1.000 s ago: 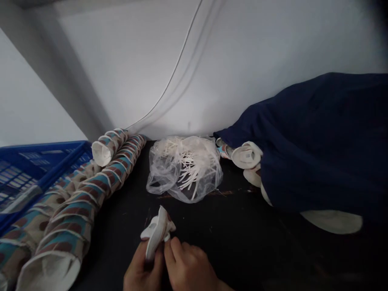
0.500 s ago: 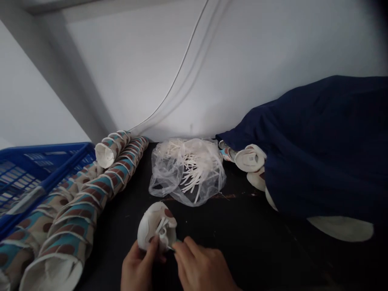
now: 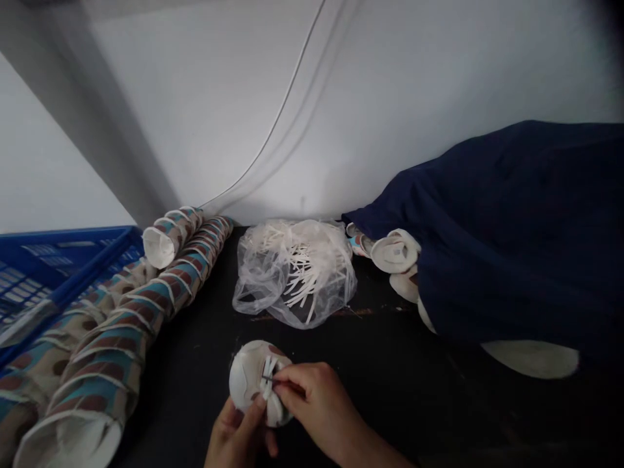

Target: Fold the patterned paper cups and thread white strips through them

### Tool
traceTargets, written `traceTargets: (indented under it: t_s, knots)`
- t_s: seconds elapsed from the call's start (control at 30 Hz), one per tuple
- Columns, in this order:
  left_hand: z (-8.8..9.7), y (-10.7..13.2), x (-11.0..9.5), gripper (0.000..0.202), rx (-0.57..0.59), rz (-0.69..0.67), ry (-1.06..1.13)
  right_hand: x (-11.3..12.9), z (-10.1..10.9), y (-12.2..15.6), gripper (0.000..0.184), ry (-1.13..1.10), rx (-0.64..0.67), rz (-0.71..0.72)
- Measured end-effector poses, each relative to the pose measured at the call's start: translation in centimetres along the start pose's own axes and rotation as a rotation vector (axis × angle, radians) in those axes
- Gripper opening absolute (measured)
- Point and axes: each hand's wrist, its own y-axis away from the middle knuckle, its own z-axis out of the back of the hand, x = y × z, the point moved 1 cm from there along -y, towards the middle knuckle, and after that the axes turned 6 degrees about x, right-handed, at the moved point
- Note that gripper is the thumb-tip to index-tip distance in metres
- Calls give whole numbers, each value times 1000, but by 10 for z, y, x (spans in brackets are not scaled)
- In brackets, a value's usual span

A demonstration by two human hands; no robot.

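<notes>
My left hand [image 3: 238, 435] grips a flattened white paper cup piece [image 3: 248, 383] with brown spots from below, low in the middle of the dark table [image 3: 390, 390]. My right hand [image 3: 316, 403] pinches a thin dark pin or needle [image 3: 268, 377] against white paper strips on the cup's face. Both hands are closed on what they hold.
Long stacks of patterned paper cups [image 3: 121, 325] lie at the left beside a blue plastic crate [image 3: 39, 273]. A clear plastic bag of white paper strips [image 3: 297, 270] lies behind my hands. A dark blue cloth bag [image 3: 517, 227] with white cup pieces [image 3: 394, 253] fills the right.
The cup piece has turned from edge-on to face-up. My right hand has moved up onto its face and now pinches the thin pin there.
</notes>
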Motion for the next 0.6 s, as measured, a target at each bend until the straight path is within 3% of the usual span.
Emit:
traceTargets:
  t_s: [0.17, 0.37, 0.43, 0.6]
  knots:
    - [0, 1, -1, 46, 20, 31, -67, -1, -1, -2, 17, 113, -37, 16]
    - [4, 5, -4, 44, -47, 69, -2, -9, -2, -1, 18, 511, -221, 111]
    - [6, 4, -5, 45, -65, 76, 14, -11, 1, -1, 18, 466, -244, 139]
    - [12, -1, -9, 42, -72, 117, -2, -5, 14, 3, 17, 1, -159, 177]
